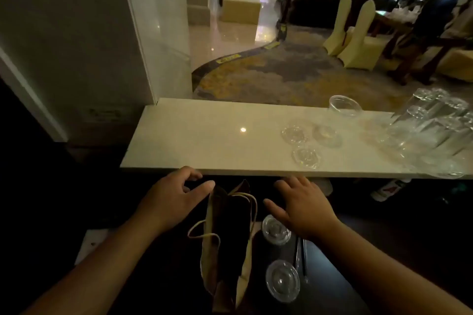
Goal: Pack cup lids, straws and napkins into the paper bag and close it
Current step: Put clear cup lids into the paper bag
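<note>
Spreading paper bag (pixel 230 235) mouth for packing | left hand (pixel 170 199) released, fingertips at bag rim | right hand (pixel 303 208) released above cup lids (pixel 276 229) | bag upright on dark surface (pixel 332 276)

Paper bag (pixel 227 235): matt brown kraft paper, creased, with pale twisted-cord handles (pixel 202 233). 
Cup lids (pixel 282 280) beside it: clear thin plastic, glossy, catching small highlights. 
Straws (pixel 300 256): look like slim clear plastic; hard to tell in the dim light. 
Lower table (pixel 332 276): dark, smooth, faint sheen. 
Raised counter (pixel 204 135): pale polished stone look, glossy, mirrors a lamp spot. 
Tumblers (pixel 432 120) on it: clear, ribbed, shiny; glass or plastic, cannot tell. 
Floor (pixel 230 38) beyond: polished, reflective; carpet (pixel 281 74) matt, patterned. Chair covers (pixel 358 30): pale matt cloth.
</note>
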Available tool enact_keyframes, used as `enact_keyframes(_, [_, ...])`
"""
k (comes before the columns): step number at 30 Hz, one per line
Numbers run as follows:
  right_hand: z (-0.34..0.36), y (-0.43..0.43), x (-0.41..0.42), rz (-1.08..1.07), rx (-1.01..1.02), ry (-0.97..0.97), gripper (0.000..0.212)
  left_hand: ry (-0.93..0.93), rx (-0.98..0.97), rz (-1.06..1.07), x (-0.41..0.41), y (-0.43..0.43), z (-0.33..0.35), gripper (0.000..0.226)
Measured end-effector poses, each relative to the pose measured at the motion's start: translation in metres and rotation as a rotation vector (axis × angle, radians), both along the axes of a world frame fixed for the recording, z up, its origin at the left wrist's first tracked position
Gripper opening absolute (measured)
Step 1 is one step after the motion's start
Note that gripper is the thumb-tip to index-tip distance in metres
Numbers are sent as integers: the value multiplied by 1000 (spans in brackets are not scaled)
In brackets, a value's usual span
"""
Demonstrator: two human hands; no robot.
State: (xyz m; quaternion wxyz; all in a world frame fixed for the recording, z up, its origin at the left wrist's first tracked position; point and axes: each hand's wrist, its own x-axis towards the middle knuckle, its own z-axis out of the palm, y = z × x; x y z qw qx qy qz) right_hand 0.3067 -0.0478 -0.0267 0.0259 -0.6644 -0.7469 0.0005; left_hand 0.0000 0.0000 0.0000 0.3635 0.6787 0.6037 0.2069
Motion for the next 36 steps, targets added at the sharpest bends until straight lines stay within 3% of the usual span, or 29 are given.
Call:
enact_keyframes(5, [-47,-5,1,-8,-180,6,73,-34,-167,-8,-1,-7,-25,35])
enact_keyframes(9, [-72,-4,3,-44,-336,39,85,-119,-273,-52,-3,-9,-41,57])
enact_keyframes(13, [-91,-3,4,-86,-411,65,94,-138,-352,-90,-2,-8,-47,50])
enact_keyframes(17, [-107,-2,3,-114,-430,74,92,-182,-411,-99,-7,-7,-52,70])
enact_keyframes(20, [-112,-1,4,-134,-429,85,87,-201,-416,-78,-7,-8,-54,40])
enact_keyframes(23, [-113,0,5,-149,-462,82,92,-244,-411,-62,-5,-8,-54,32])
enact_keyframes(27, [-117,1,6,-171,-499,103,96,-289,-591,-65,-8,-1,-52,40])
enact_keyframes(31, [-119,-1,4,-177,-491,101,94,-201,-803,-202,-9,7,-38,64])
enact_keyframes(36, [-118,0,5,-175,-488,100,92,-171,-784,-198,-10,12,-34,61])
